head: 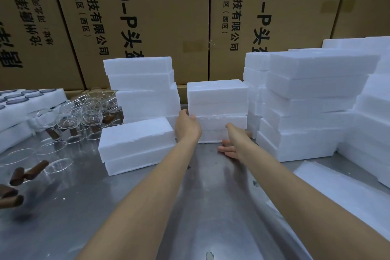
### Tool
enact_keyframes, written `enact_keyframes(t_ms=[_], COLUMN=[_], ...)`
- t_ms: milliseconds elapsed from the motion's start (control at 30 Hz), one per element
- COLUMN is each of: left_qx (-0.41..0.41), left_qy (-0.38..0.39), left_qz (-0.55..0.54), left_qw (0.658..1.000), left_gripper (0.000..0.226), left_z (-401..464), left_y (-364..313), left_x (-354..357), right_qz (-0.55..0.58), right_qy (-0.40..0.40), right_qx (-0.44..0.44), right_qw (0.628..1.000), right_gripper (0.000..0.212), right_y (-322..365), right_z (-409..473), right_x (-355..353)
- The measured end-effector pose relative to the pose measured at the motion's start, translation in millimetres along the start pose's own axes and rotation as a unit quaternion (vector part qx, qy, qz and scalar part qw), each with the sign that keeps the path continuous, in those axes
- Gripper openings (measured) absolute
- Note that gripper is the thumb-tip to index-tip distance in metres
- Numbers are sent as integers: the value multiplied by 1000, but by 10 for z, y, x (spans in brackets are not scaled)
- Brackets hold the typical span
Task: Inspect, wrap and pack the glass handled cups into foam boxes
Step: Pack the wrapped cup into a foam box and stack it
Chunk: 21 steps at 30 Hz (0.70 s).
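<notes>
A stack of white foam boxes (217, 99) stands on the steel table (135, 207) straight ahead. My left hand (187, 126) presses against the lower left side of that stack, thumb on its front face. My right hand (236, 133) rests at the lower right corner of the same stack, fingers reaching toward its right edge; it is seen end-on and its palm is hidden. Several clear glass cups (69, 120) with brown handles stand crowded at the left, apart from both hands.
A closed foam box (135, 141) lies just left of my left arm, with a taller foam stack (143, 82) behind it. Large foam stacks (312, 101) fill the right side, and a flat foam slab (337, 183) lies in front of them. Cardboard cartons (147, 17) form the back wall. A foam tray (21, 99) sits far left.
</notes>
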State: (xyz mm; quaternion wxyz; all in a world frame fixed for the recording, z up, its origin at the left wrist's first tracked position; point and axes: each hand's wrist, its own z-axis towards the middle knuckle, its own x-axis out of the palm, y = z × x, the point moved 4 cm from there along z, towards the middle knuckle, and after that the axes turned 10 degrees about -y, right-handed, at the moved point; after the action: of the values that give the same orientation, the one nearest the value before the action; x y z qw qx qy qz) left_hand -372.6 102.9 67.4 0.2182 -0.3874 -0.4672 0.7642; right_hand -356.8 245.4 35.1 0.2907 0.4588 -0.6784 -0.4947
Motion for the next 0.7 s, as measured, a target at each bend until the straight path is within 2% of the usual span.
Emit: enact_keyframes(t_ms=[167,267,367,500,567,700], left_qx=[-17,0,55,210,262,266], left_qy=[11,7,2,-36,-55,-129], left_qz=[-9,-38,-65,-56,-39,2], left_qw=[1000,999,996,975,963,955], left_gripper=[40,41,53,58,56,59], left_z=[-61,-197,-429,-788,-891,-869], left_y=[-7,-27,-22,121,256,558], left_x=[-7,-29,-92,-377,-581,-1090], right_qz=[17,32,31,39,38,3], right_qy=[20,22,27,39,38,60], right_qx=[-3,-2,-10,-26,-37,-87], right_qw=[1000,999,999,998,998,994], right_gripper=[53,47,45,43,40,23], right_y=[-50,-99,-177,-311,-363,-473], right_z=[-3,-46,-140,-296,-363,-530], right_x=[9,-8,-28,-39,-42,50])
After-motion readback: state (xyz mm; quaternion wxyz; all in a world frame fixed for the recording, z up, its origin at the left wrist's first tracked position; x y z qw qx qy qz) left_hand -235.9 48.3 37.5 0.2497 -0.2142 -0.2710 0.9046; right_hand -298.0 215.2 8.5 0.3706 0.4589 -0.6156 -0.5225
